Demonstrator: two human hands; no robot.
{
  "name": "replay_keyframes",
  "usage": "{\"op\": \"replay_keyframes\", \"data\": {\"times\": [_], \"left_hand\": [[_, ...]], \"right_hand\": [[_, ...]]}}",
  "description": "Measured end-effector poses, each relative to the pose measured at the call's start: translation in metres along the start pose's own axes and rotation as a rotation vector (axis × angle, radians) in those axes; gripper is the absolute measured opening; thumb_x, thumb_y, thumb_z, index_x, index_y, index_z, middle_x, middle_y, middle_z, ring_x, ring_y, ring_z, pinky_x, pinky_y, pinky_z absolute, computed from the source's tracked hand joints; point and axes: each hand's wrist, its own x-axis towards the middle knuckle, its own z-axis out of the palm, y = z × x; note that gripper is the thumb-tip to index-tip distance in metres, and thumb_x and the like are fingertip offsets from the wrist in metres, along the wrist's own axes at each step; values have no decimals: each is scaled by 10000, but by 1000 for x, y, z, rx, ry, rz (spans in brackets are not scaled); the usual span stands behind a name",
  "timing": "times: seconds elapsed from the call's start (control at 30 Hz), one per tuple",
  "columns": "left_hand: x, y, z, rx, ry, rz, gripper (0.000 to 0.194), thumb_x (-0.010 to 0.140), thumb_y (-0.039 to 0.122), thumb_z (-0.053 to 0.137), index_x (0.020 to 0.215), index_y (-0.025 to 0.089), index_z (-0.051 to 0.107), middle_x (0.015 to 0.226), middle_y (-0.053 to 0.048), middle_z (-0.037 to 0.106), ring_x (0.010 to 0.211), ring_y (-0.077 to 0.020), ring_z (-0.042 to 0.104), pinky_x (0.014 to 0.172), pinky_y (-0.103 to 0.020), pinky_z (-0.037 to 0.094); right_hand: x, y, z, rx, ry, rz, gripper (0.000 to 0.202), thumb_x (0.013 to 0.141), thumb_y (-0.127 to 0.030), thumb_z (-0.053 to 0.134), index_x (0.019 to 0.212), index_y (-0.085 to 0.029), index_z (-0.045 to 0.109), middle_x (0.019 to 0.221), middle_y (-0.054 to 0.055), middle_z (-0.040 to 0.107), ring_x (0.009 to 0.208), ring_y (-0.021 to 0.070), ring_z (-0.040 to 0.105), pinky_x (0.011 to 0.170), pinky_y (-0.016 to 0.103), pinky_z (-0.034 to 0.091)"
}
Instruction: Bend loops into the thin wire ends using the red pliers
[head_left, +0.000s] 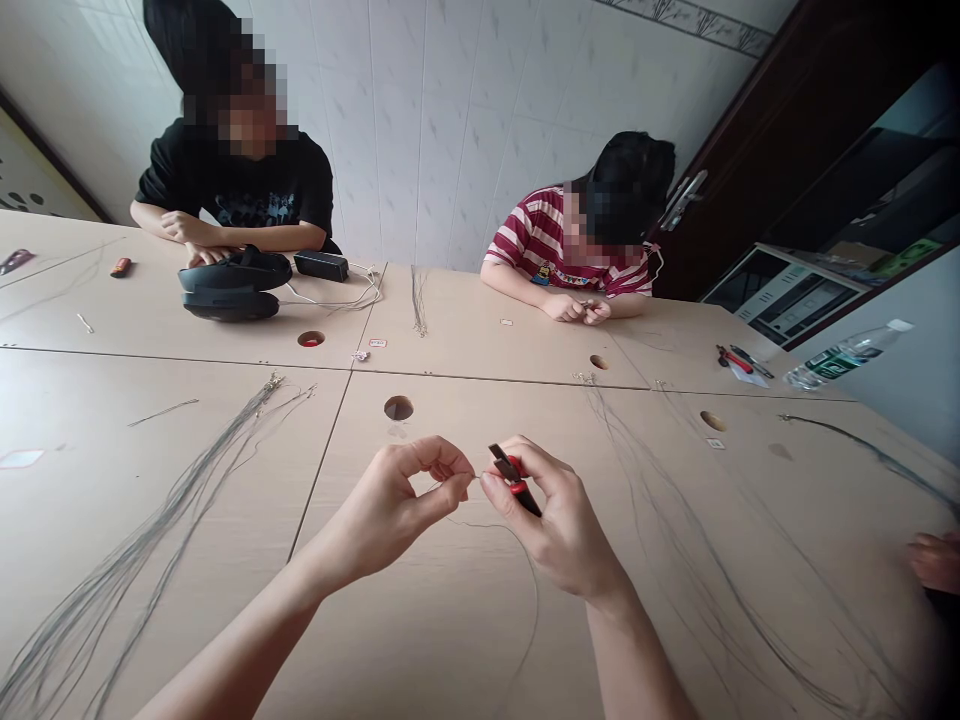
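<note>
Over the table, my left hand [401,500] is closed, thumb and forefinger pinching a thin grey cord [535,590]. It loops down to the right beneath my hands. My right hand [570,525] is closed around small pliers [504,465] with dark metal jaws and red-and-black handles, jaws pointing up and left. The right thumb and forefinger also meet at the cord, very close to the left fingertips. Whatever tiny part sits between them is too small to make out.
Bundles of grey cords lie left [195,470] and right [697,520]. The wooden table [450,620] has round holes, one just beyond my hands. Two people sit opposite; a hand [934,560] shows at far right. A black case [232,285], red-handled tools [735,360] and a bottle [847,355] stand farther off.
</note>
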Motion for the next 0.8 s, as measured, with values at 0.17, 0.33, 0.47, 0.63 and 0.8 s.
{"op": "replay_keyframes", "data": {"times": [0.17, 0.33, 0.47, 0.63, 0.8], "left_hand": [[-1, 1, 1, -16, 3, -5, 140, 888, 244, 558, 803, 199, 660, 747, -1, 664, 733, -142, 588, 631, -235, 469], [0, 0, 2, -48, 1, -9, 141, 883, 245, 558, 805, 190, 661, 764, -14, 675, 743, -152, 607, 647, -250, 486], [0, -2, 2, -73, 12, -18, 127, 877, 237, 568, 800, 190, 657, 762, -10, 672, 740, -148, 605, 673, -257, 492], [2, -6, 2, -171, -12, -51, 119, 876, 237, 579, 799, 180, 649, 756, -14, 672, 737, -149, 608, 699, -276, 495], [6, -9, 1, -289, -53, -66, 144, 893, 275, 579, 834, 170, 657, 801, -33, 685, 778, -159, 621, 750, -303, 509]], "right_hand": [[-1, 1, 1, 20, -4, 3, 144, 937, -184, 505, 798, -214, 480, 783, -3, 499, 711, 132, 486, 644, 262, 400], [-1, 0, 2, 30, 13, 2, 145, 933, -189, 502, 793, -215, 478, 785, 1, 510, 693, 132, 488, 634, 265, 406], [0, 2, 5, 31, 31, -17, 139, 925, -174, 505, 795, -217, 480, 785, 3, 513, 692, 135, 487, 633, 266, 409], [-1, 5, 8, 26, 55, -38, 129, 915, -145, 513, 811, -217, 491, 808, 3, 524, 723, 136, 494, 648, 261, 402], [1, 4, 8, 55, 60, -5, 156, 934, -191, 515, 784, -214, 482, 770, -10, 505, 683, 128, 474, 636, 260, 386]]}}
